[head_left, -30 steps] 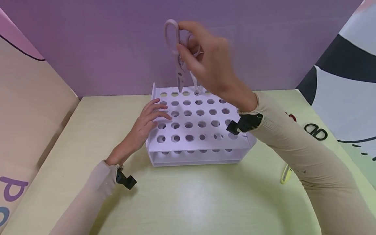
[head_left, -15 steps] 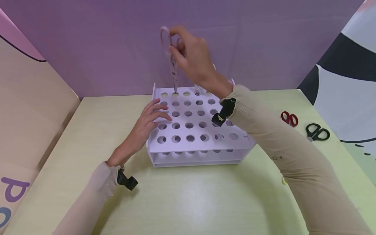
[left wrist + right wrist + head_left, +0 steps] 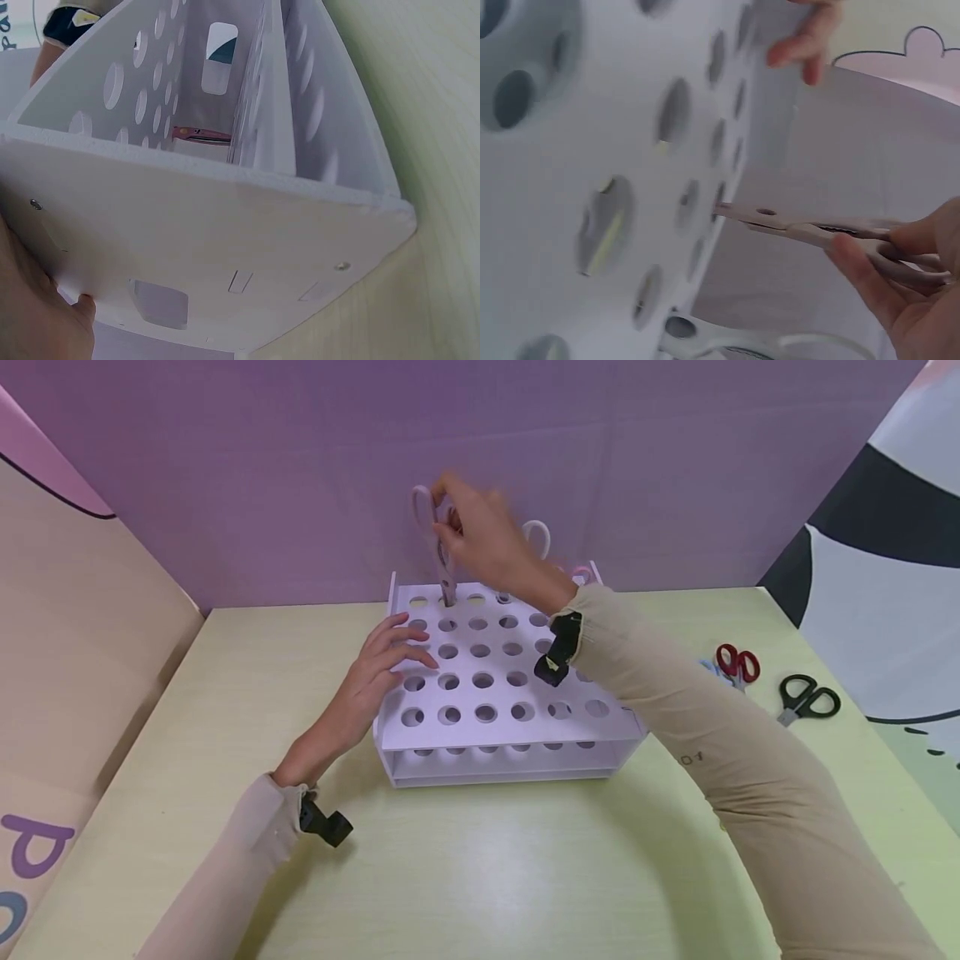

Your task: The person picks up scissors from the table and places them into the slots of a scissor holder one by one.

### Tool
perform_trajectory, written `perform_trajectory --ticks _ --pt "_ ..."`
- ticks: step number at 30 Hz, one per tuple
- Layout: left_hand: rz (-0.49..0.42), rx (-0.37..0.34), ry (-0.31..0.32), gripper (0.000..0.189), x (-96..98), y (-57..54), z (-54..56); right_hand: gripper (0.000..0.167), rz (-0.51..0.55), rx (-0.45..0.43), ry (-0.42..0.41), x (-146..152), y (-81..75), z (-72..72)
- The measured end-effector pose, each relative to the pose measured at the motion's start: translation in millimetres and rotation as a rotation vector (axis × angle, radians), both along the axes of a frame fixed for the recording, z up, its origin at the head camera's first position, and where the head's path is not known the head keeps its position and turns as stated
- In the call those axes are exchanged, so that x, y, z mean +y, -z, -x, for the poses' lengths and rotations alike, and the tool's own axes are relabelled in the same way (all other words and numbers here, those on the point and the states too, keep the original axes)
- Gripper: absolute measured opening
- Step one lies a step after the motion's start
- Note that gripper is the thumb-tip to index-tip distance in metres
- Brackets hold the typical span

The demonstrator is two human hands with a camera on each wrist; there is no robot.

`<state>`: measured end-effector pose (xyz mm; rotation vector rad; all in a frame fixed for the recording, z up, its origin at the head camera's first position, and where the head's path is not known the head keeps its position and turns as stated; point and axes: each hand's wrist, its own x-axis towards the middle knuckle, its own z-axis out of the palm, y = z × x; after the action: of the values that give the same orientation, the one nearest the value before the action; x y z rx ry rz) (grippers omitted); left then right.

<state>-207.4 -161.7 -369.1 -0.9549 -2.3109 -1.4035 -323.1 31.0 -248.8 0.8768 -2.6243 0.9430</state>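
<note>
The right hand (image 3: 483,539) is clamped on the handles of the pale pink scissors (image 3: 445,578), whose tip enters a back-row hole at the white rack's (image 3: 495,733) 11 o'clock. The left hand (image 3: 381,667), fingers apart, rests at 9 o'clock. Red scissors (image 3: 737,669) and black scissors (image 3: 804,704) lie at 3 o'clock.

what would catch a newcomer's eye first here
Probably the white rack, full of round holes, mid-picture in the head view. Next, the pale scissors standing up at its back row, held by the right-hand grip, tips in a hole. Then the red scissors and black scissors lying on the table to the right.
</note>
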Motion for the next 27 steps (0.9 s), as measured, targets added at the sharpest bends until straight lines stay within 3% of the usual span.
perform_trajectory --ticks 5,21,27 --pt "0.008 0.002 -0.011 0.039 -1.1 0.8 -0.2 0.025 -0.074 -0.032 -0.033 -1.7 10.5 0.0" --pt "0.007 -0.002 -0.032 0.039 -5.6 2.2 0.4 0.023 -0.152 0.016 -0.062 -11.4 16.3 4.6" --pt "-0.004 -0.005 -0.027 0.039 -3.4 2.7 2.0 0.022 -0.115 -0.021 -0.086 -7.3 16.0 6.7"
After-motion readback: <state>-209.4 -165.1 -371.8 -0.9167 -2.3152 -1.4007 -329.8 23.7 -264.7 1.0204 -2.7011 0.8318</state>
